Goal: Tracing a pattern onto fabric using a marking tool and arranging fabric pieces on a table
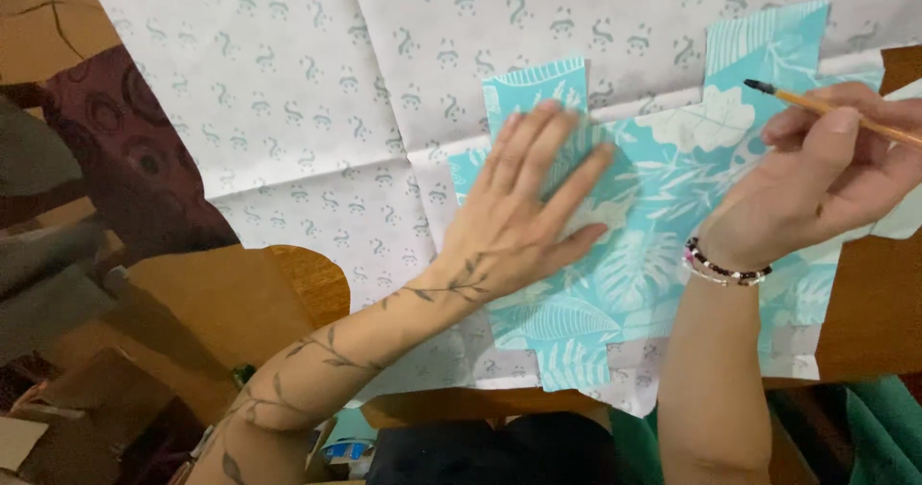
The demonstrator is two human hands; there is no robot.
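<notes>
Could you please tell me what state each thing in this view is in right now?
Left hand: flat, fingers spread, pressing the teal leaf-print paper.
Right hand: gripping a paintbrush.
Paintbrush: held tilted, bristle tip off the paper.
Teal leaf-print paper: cut out, lying flat.
White patterned sheet: unfolded, creased, under the teal paper.

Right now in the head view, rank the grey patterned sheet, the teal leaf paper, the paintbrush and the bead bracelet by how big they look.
1. grey patterned sheet
2. teal leaf paper
3. paintbrush, partly hidden by the right hand
4. bead bracelet
</notes>
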